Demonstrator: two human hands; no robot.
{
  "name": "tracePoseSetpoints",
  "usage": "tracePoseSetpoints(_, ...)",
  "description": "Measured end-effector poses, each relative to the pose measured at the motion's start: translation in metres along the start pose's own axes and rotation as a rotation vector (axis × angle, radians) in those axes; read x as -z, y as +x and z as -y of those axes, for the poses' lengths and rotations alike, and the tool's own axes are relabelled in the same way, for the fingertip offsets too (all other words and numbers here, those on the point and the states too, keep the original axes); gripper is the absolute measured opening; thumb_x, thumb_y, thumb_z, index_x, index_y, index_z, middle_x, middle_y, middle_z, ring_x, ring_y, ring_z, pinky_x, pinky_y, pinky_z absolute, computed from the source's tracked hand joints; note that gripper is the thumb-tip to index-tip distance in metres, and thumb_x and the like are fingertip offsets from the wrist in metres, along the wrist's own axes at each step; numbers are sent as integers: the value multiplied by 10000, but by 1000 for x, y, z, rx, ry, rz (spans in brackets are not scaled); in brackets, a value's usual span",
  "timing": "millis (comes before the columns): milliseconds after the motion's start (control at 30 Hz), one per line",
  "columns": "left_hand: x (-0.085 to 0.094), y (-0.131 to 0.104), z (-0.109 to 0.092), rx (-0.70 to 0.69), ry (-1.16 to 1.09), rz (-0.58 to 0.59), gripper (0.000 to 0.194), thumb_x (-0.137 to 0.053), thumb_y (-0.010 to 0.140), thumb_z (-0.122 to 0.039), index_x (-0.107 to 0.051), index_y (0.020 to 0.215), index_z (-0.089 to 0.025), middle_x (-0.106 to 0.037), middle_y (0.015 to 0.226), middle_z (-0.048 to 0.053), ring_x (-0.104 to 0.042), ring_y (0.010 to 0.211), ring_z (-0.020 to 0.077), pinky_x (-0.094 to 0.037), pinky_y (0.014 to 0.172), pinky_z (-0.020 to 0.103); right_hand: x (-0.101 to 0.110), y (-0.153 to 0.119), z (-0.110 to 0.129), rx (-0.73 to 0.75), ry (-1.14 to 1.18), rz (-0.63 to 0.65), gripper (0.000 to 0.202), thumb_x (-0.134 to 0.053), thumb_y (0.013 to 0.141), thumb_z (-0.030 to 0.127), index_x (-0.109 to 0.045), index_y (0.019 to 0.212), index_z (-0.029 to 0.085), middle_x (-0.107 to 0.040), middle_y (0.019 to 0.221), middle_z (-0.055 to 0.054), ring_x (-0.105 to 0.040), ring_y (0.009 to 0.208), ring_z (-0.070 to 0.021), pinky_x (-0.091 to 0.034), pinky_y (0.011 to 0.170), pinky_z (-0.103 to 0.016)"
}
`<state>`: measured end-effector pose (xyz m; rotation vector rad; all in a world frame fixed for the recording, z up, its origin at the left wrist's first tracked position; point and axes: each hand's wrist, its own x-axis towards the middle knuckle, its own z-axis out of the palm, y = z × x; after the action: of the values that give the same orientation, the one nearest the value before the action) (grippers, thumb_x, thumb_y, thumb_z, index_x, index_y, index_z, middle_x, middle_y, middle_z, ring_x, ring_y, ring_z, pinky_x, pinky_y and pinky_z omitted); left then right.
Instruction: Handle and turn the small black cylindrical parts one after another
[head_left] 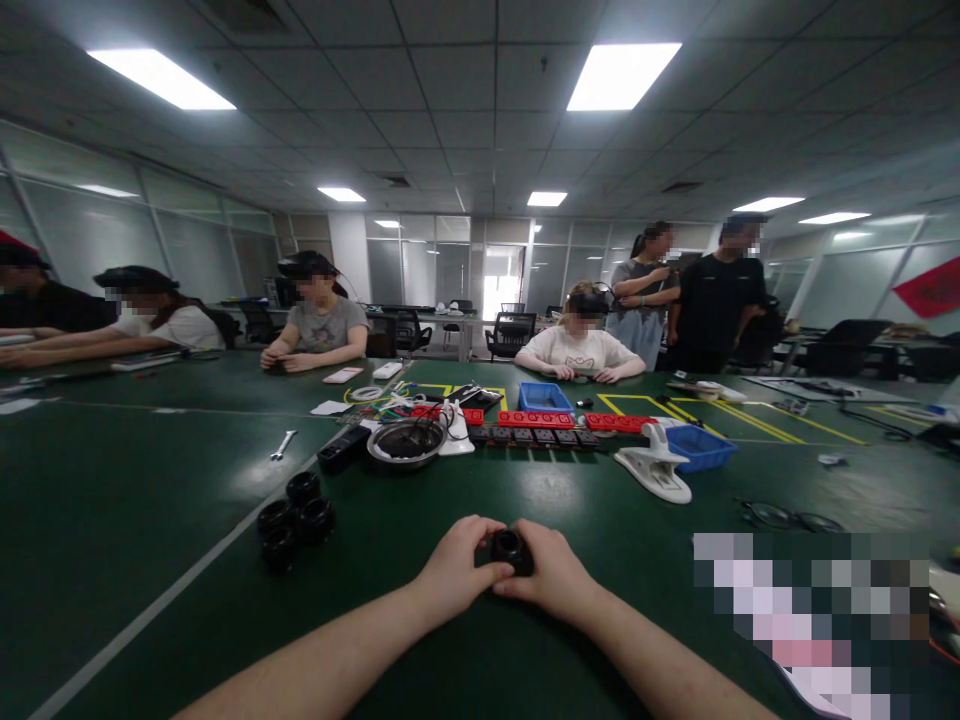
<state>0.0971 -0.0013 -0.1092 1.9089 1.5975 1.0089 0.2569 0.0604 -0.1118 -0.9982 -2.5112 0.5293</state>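
A small black round part with a hole in its top (509,544) stands at the near middle of the green table, between my two hands. My left hand (459,566) curls round its left side, thumb at the front and fingers behind. From the other side my right hand (556,566) wraps it, the thumb low at the front. Both hands grip the part, and their fingers partly hide it. Off to the left, several similar black round parts (298,518) sit close together.
A metal pan (405,443) with cables, red power strips (536,420), a white clamp-like stand (656,465) and blue trays (701,447) lie ahead. A wrench (283,445) is at left, eyeglasses (791,517) at right. People (581,345) sit across the green table (390,660).
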Motion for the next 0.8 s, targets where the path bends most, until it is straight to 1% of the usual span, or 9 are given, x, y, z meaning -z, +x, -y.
tracePoseSetpoints(67, 4, 1, -1, -32, -6, 37, 333, -666, 670, -198, -579, 992, -211, -561, 931, 13, -511, 890, 186, -404, 764, 263, 6, 0, -4, 74, 70, 74, 532, -734, 552, 404, -547, 1009, 206, -579, 945, -35, -521, 871, -224, -376, 732, -296)
tracePoseSetpoints(100, 6, 1, -2, -45, -7, 54, 335, -664, 675, -198, -579, 999, -214, -562, 937, 13, -510, 895, 186, -402, 766, 262, 9, 1, -7, 93, 101, 115, 533, -737, 560, 376, -551, 1031, 210, -575, 960, -33, -519, 882, -221, -379, 743, -295)
tracePoseSetpoints(200, 9, 2, -2, -68, -13, 100, 364, -655, 688, -202, -564, 1040, -215, -558, 966, 22, -513, 895, 185, -407, 759, 261, 15, 3, -14, 96, 136, 206, 412, -737, 576, 302, -608, 953, 197, -583, 894, -16, -530, 817, -196, -394, 693, -268)
tracePoseSetpoints(267, 10, 3, -3, -66, -14, 125, 374, -652, 691, -204, -559, 1052, -215, -556, 972, 25, -518, 883, 183, -411, 746, 260, 16, 4, -17, 85, 139, 216, 358, -741, 575, 271, -622, 903, 190, -588, 849, 1, -535, 774, -176, -394, 648, -242)
tracePoseSetpoints(367, 10, 2, -4, -58, -19, 140, 374, -655, 682, -199, -561, 1045, -211, -557, 966, 24, -521, 877, 182, -413, 742, 257, 12, 5, -18, 43, 119, 191, 324, -749, 563, 289, -610, 833, 177, -582, 790, 17, -535, 713, -154, -378, 576, -212)
tracePoseSetpoints(467, 7, 1, -4, -22, -25, 92, 363, -668, 660, -192, -568, 1009, -202, -560, 954, 21, -521, 878, 183, -414, 743, 253, 3, 4, -14, -17, 50, 118, 360, -758, 529, 380, -572, 751, 164, -568, 731, 12, -516, 657, -155, -339, 526, -215)
tracePoseSetpoints(600, -2, 0, -2, 53, -8, -6, 344, -649, 667, -195, -546, 995, -178, -550, 977, 44, -518, 875, 196, -412, 756, 278, -5, 1, -1, -76, -67, -1, 324, -679, 615, 437, -541, 707, 158, -569, 714, -32, -511, 669, -186, -325, 567, -258)
tracePoseSetpoints(700, -4, 0, -1, 57, -2, -27, 331, -633, 678, -197, -541, 994, -167, -544, 986, 53, -512, 887, 201, -402, 771, 287, -5, -1, 6, -86, -124, -40, 316, -648, 643, 449, -548, 719, 158, -586, 742, -56, -529, 705, -214, -341, 614, -288)
tracePoseSetpoints(800, 0, 0, -2, 35, -6, -3, 335, -637, 671, -199, -551, 994, -178, -554, 963, 37, -513, 886, 199, -402, 762, 279, 0, -3, 4, -26, -101, -15, 405, -676, 607, 472, -572, 850, 166, -601, 838, -61, -542, 787, -240, -370, 677, -315)
